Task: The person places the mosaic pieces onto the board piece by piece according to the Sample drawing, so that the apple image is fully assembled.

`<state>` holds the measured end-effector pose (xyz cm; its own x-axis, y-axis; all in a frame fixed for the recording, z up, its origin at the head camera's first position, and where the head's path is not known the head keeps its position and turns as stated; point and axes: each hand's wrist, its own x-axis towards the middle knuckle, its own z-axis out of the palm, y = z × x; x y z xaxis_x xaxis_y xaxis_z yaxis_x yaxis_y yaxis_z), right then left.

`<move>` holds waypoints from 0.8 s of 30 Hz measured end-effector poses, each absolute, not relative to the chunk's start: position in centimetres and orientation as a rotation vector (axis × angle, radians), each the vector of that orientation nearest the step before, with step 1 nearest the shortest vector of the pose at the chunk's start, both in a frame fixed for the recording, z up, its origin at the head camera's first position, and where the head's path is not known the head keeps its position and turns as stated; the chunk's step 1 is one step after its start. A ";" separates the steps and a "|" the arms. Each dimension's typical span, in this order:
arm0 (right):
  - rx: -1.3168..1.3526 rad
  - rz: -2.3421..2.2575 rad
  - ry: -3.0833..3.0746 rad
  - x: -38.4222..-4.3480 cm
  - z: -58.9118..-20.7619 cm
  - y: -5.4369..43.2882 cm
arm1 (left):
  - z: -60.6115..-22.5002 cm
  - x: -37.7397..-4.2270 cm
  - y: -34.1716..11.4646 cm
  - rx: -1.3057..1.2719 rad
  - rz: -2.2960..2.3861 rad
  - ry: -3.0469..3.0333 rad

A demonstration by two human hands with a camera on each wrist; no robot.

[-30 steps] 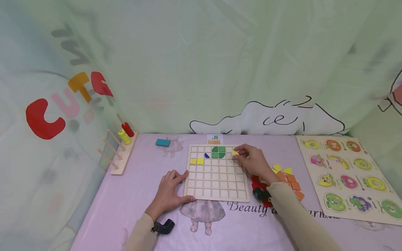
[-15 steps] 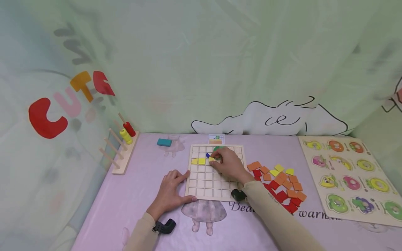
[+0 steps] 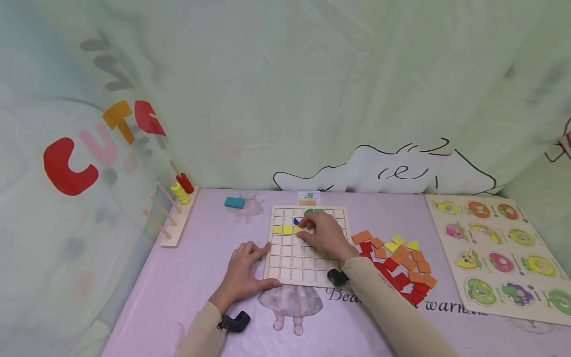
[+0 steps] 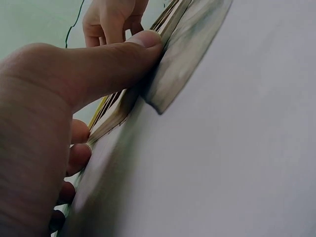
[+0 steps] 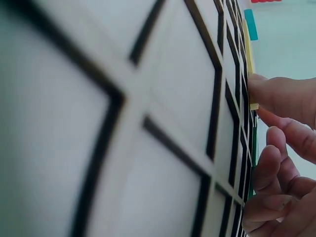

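Observation:
A wooden grid board (image 3: 285,273) lies flat on the table. My left hand (image 3: 243,271) rests at its near left corner, thumb along the front edge and fingertips touching the left edge. Over the board, my right hand (image 3: 325,232) pinches a yellow tile (image 5: 254,106) at the third row. Two yellow tiles (image 3: 287,229) lie in that row, just left of the pinched one. Above them is a small blue piece (image 3: 296,221). Green pieces (image 3: 312,211) near the top are partly hidden behind my right hand.
A pattern card (image 3: 309,198) lies beyond the board. Loose orange tiles (image 3: 418,256), red tiles (image 3: 402,281) and yellow pieces (image 3: 397,240) are spread to the right, near a fruit puzzle board (image 3: 487,267). A teal block (image 3: 234,202) and a peg rack (image 3: 169,243) stand left.
My right hand has moved left with the yellow tile, from the board's upper right to its third row, and now stays there. My left hand has kept its place at the corner.

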<state>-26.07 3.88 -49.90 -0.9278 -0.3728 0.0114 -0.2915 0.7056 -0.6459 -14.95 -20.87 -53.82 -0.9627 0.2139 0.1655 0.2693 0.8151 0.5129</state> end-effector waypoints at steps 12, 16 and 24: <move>-0.488 -1.022 2.775 -26.3 -49.7 3.7 | -53.7 -14.9 -20.9 -0.393 -0.860 -2.888; -0.497 -1.067 2.767 -26.4 -49.3 4.8 | -53.7 -14.9 -20.8 -0.392 -0.866 -2.880; -0.450 -1.047 2.745 -26.9 -48.2 11.3 | -53.7 -14.9 -20.7 -0.378 -0.852 -2.890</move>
<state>-26.91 11.33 -48.20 -0.9401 -0.3374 -0.0497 -0.2185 0.7079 -0.6717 -14.86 -20.73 -53.74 -0.9636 0.2066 0.1697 0.2656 0.8122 0.5194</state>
